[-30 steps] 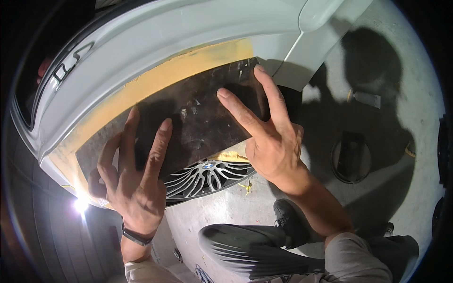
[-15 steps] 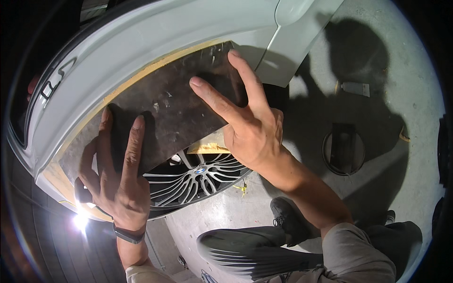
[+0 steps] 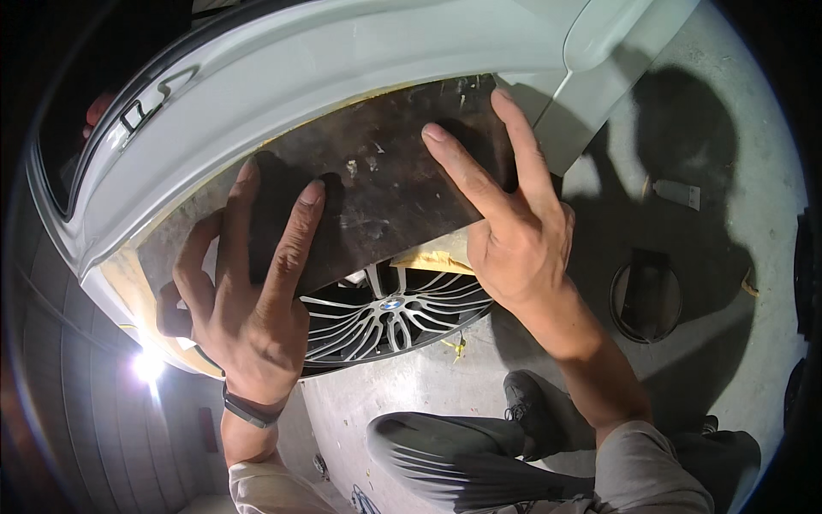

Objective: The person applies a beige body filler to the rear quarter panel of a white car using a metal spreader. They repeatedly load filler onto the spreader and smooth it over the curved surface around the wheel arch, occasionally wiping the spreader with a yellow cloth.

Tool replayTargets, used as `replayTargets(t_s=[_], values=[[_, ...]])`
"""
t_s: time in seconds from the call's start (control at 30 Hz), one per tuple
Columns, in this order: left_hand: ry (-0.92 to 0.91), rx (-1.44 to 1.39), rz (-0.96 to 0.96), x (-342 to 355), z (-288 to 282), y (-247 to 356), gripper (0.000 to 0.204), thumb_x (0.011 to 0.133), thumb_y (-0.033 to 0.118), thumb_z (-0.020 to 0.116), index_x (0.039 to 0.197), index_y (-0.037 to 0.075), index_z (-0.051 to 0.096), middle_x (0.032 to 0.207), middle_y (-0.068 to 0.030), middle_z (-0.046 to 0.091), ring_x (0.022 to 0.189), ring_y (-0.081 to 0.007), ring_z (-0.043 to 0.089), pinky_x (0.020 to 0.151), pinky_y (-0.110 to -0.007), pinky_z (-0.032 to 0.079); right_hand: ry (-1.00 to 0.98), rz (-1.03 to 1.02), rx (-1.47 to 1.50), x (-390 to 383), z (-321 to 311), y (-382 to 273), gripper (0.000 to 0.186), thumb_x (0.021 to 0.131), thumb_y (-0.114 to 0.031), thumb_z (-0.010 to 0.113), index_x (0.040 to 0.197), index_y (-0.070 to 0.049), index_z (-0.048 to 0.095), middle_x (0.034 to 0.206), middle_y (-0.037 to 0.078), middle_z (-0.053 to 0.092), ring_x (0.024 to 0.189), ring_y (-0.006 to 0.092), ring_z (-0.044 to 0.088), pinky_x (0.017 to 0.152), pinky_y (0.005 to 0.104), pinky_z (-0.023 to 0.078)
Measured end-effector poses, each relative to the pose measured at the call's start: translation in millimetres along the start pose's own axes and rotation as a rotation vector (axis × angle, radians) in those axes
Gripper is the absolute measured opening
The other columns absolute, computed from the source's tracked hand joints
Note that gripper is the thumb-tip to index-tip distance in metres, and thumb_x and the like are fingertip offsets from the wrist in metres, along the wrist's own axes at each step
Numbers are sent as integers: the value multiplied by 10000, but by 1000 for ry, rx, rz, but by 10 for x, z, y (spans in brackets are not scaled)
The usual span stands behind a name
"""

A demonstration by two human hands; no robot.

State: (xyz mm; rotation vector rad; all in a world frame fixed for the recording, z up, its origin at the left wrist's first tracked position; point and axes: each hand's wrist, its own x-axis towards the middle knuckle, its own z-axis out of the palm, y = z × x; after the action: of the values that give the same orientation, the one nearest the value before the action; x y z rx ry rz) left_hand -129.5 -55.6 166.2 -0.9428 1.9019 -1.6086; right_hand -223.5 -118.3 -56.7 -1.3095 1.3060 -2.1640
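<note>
A dark, scuffed rectangular sheet [image 3: 385, 206] lies against a white car panel [image 3: 342, 47], over a yellowish band whose thin strip shows along its top edge. My left hand [image 3: 248, 300] rests on the sheet's left part, fingers spread, fingertips pressing its face, thumb hidden. My right hand [image 3: 518, 223] presses near the right end with two fingers stretched apart; its other fingers are bent and partly hidden. Beneath the sheet show a torn yellow edge [image 3: 428, 259] and a multi-spoke wheel [image 3: 394, 321].
On the concrete floor [image 3: 411, 390] at right lie a pale tube [image 3: 676, 194] and a round dark object [image 3: 645, 304]. My bent knee [image 3: 407, 441] and dark shoe [image 3: 522, 403] are below. A bright lamp [image 3: 147, 364] glares at left.
Both hands and the sheet have moved upward on the panel since a second ago, covering most of the yellow band. The whole view has also shifted slightly.
</note>
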Motion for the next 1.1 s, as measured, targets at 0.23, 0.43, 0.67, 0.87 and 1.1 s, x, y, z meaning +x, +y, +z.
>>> replayTargets(t_s=[0.23,0.43,0.67,0.87,1.1], values=[[12,-8,-9,-24,79,-6,846,697,-56,634,1380,440,682,1454,30,653,1187,-202,540,1029,-326,359,24,20,51,-80,115,-14,840,647,164,534,1349,-253,729,1552,195,503,547,161,627,501,292,523],[-32,-38,24,-113,79,-5,751,751,-52,624,1343,400,721,1427,0,671,1186,-219,533,1012,-315,431,8,64,88,-301,186,-38,819,657,165,530,1344,-234,728,1529,225,510,687,214,737,505,317,557],[-78,10,95,-246,91,-19,589,844,79,666,1329,408,722,1435,17,662,1187,-185,538,1017,-310,379,-73,111,76,-575,227,-117,895,737,82,671,1489,-395,574,1580,250,414,604,161,680,403,284,518],[-208,-54,102,-289,-106,28,628,803,22,668,1323,367,737,1473,-14,628,1208,-208,533,1047,-283,436,-172,129,79,-611,50,-162,898,721,72,697,1483,-390,582,1593,247,397,614,168,692,420,282,535],[-88,-79,-43,-102,-166,52,745,737,-38,627,1367,350,714,1458,-11,645,1194,-244,539,1065,-345,432,-66,94,44,-220,-90,-107,864,655,180,571,1372,-284,707,1551,224,480,873,267,762,581,307,615]])
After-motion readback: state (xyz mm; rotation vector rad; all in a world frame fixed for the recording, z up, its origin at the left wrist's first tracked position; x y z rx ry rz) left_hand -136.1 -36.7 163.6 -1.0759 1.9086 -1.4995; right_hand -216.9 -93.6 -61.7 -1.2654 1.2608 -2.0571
